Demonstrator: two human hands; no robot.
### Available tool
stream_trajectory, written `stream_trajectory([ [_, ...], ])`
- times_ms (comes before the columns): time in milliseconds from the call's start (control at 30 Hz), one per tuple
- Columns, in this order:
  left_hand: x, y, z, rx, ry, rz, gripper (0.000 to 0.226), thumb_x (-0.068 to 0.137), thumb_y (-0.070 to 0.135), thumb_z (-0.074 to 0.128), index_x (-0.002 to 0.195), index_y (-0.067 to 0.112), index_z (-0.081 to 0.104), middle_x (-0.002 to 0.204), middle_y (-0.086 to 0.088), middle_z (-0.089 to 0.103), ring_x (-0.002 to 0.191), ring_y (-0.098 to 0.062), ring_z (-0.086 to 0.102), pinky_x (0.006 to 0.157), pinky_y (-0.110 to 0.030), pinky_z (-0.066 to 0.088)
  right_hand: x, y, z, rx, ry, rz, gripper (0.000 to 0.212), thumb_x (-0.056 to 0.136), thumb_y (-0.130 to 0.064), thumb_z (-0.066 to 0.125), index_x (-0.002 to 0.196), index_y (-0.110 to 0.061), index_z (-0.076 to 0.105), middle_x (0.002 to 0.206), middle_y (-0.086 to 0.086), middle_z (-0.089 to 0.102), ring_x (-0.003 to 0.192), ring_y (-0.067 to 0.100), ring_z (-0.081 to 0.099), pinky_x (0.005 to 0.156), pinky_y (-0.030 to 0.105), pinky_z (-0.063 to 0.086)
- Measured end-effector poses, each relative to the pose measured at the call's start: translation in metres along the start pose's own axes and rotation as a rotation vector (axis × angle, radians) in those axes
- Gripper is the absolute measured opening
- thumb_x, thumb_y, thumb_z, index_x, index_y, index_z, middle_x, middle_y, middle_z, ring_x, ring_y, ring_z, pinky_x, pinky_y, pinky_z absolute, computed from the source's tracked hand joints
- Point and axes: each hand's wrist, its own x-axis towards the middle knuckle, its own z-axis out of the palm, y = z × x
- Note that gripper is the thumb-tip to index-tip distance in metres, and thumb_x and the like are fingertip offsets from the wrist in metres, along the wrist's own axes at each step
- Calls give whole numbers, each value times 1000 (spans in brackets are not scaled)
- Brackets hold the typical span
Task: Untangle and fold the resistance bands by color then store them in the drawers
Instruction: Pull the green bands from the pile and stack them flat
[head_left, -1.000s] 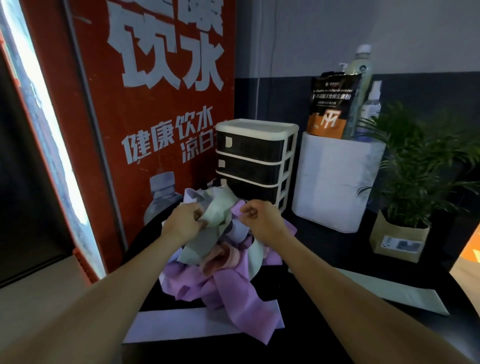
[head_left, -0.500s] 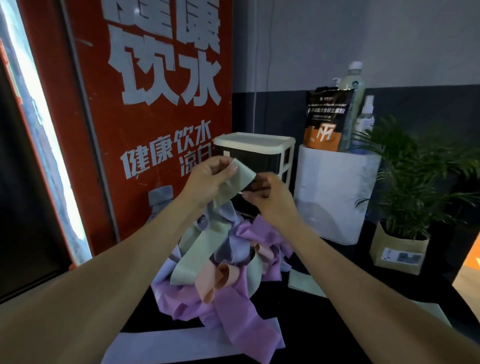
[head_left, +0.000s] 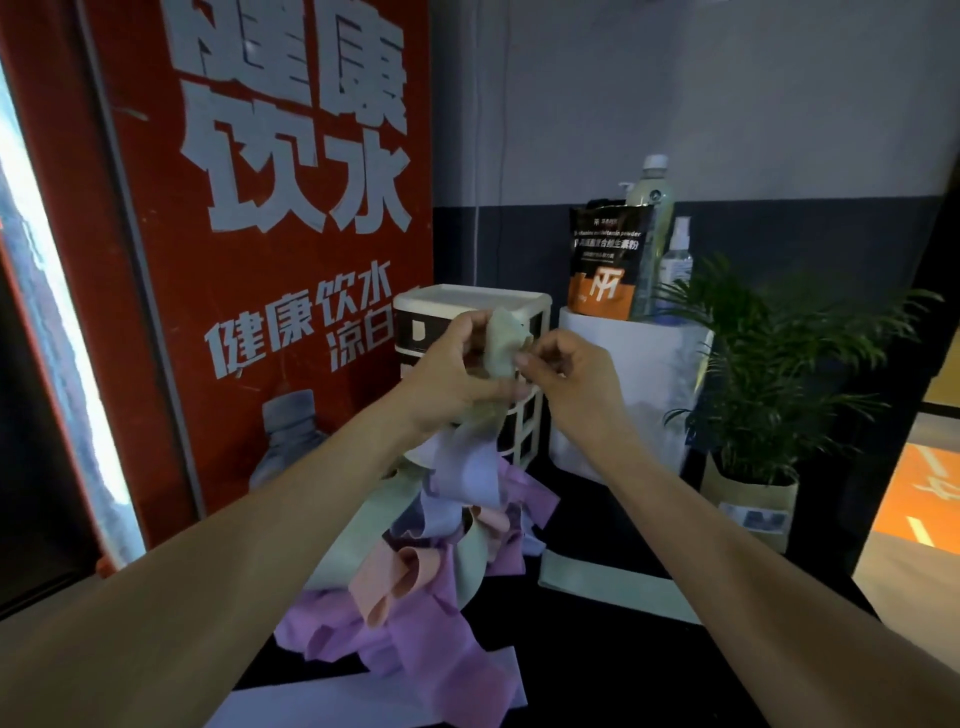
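Two forearms reach in from the bottom edge, and nearest of all a pale lavender band (head_left: 358, 699) lies flat along the front of the black table (head_left: 597, 670). Just behind it sits the tangle of bands (head_left: 415, 577), purple, peach, lavender and green all knotted together, with a folded pale green band (head_left: 613, 582) resting on the table to the tangle's right. Up above the tangle, both hands are raised and busy: the left hand (head_left: 447, 374) has its fingers curled round a sage green band (head_left: 503, 340), whose tail drops down into the tangle, and the right hand (head_left: 574, 371) pinches that same band's upper edge between thumb and forefinger. Right behind the hands stands the drawer unit (head_left: 467, 304), cream frame, dark drawers, mostly hidden by the hands. To its right, a white box (head_left: 649, 374) carrying a black-and-orange pouch (head_left: 608, 260) and bottles, then a potted plant (head_left: 769, 374). To its left, a red sign (head_left: 270, 249).
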Motion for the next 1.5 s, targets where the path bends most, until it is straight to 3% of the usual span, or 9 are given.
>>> stream_trajectory([
  [167,-4,-11,2,488,70,121,70,69,-1,73,129,11,39,114,3,51,106,-15,52,84,-28,47,3,-4,-3,-8,21,-33,23,87,-4,59,71,-19,53,68,-12,55,60,-4,51,62,10,40],
  [300,-7,-22,-14,589,198,177,52,79,0,63,126,12,46,121,0,50,108,-12,51,82,-14,38,1,-5,-4,-78,21,-41,10,87,-5,57,79,-10,54,72,-7,55,67,4,51,62,8,40],
  [567,-19,-15,-42,369,203,52,16,94,11,50,97,20,62,95,5,64,89,-8,58,75,-16,44,2,-3,3,-39,9,143,20,85,-4,55,71,-16,48,86,24,62,83,40,63,79,55,52],
  [833,-24,-15,-49,286,218,-14,22,95,22,49,78,18,61,78,-7,58,71,-12,47,65,-24,36,-3,-7,4,22,-40,158,15,89,-2,49,91,-12,59,84,7,61,74,15,54,65,23,42],
  [1000,-22,-1,-49,287,202,0,18,92,24,56,84,8,60,79,-6,58,71,-11,51,66,-23,41,3,-20,4,-6,-82,109,24,93,-2,43,97,-11,66,81,-7,60,77,13,53,70,26,43],
  [1133,-19,13,-53,164,222,-14,27,95,25,51,87,1,60,84,-14,59,76,-21,53,72,-32,43,12,-32,3,93,-63,141,35,91,-3,42,69,-20,62,75,-8,58,74,7,50,75,25,41],
  [1233,-19,23,-51,305,160,21,23,94,26,52,74,17,58,74,-2,56,67,-9,50,63,-16,41,23,-41,2,211,-1,155,37,87,0,42,61,-20,60,72,-5,56,74,9,48,75,26,38],
  [1433,-21,21,-56,336,220,32,12,91,20,58,85,11,63,85,-16,60,75,-19,51,71,-28,40,11,-36,-4,117,-95,154,32,90,-4,49,70,-23,64,75,5,58,68,18,49,68,29,40],
  [1500,-23,18,-53,260,296,22,14,92,21,56,88,10,64,92,-17,64,77,-18,55,71,-26,42,1,-34,-2,83,-179,144,25,89,-5,55,77,-24,65,78,2,62,69,8,54,68,19,43],
])
